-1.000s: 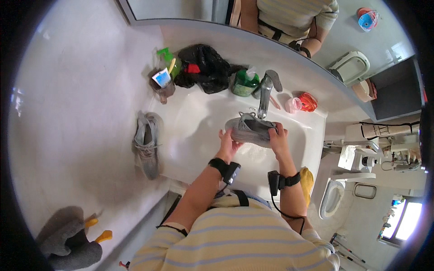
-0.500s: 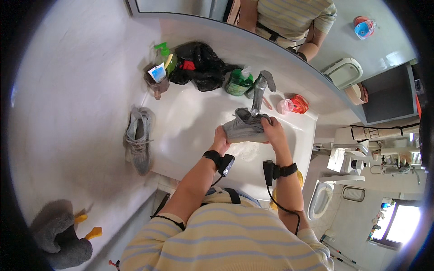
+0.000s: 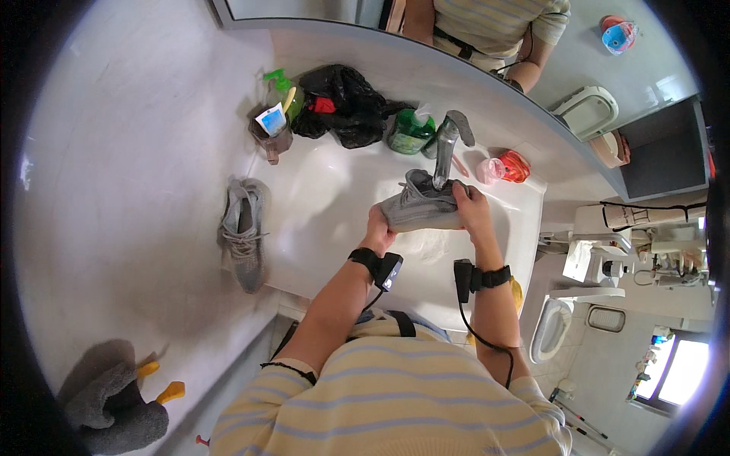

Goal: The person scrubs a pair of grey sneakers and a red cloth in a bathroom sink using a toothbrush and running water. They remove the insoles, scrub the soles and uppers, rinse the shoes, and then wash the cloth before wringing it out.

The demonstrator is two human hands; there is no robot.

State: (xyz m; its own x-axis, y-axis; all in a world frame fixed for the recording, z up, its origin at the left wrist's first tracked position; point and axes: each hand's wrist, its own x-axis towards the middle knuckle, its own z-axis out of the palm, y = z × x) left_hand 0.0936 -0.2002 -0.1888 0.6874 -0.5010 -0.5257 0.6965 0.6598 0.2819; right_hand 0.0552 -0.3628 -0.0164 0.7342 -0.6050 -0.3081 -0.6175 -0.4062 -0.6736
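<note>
A grey sneaker (image 3: 417, 210) is held sideways over the white sink (image 3: 313, 247), its opening under the spout of the chrome faucet (image 3: 446, 156). My left hand (image 3: 378, 230) grips one end of it. My right hand (image 3: 473, 207) is closed on the other end, with the thumb near the shoe's opening. Below the shoe, the basin has a bright, rippled patch that looks like water. A second grey sneaker (image 3: 246, 235), with its laces on, rests on the ledge left of the sink.
Behind the basin stand a green soap bottle (image 3: 411, 131), a black plastic bag (image 3: 344, 106), a pump bottle (image 3: 280, 95) and a brown cup (image 3: 271, 140) holding a tube. A pink cup (image 3: 490, 170) sits right of the faucet. Grey fuzzy slippers (image 3: 125, 414) appear at lower left.
The view has shifted slightly, moving the whole scene a little to the right. Both hands still hold the sneaker under the faucet; its tilt has changed slightly.
</note>
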